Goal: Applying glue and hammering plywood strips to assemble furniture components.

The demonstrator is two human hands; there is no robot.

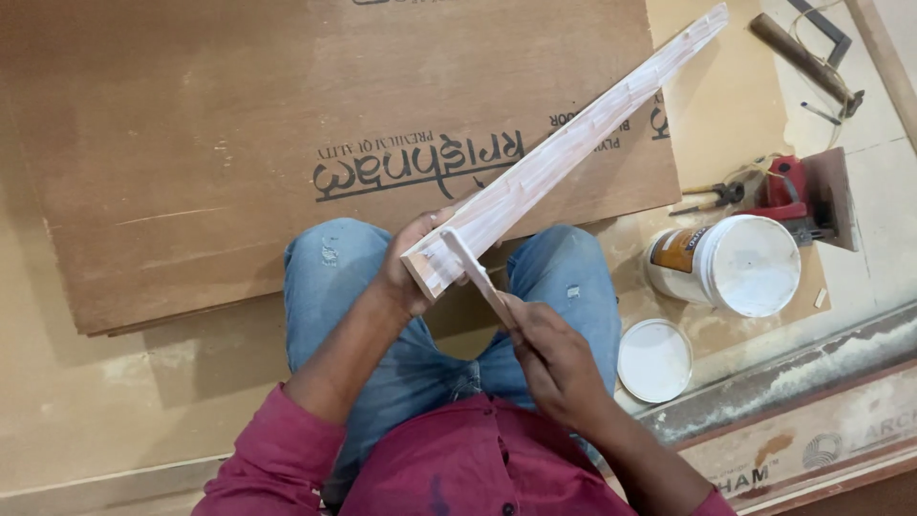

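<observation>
My left hand (409, 263) grips the near end of a long wooden strip (573, 148) coated in white paste; the strip slants up and away to the right over my knees. My right hand (549, 358) holds a thin flat spreader stick (475, 272), its tip pressed against the strip's near end. I am squatting, in blue jeans and a maroon shirt.
A large brown plywood sheet (191, 143) lies on the floor ahead. To the right lie a white tub of paste (740, 263) on its side, its round lid (654, 360), pliers (716, 196), a red power tool (798, 191) and a hammer (802, 57).
</observation>
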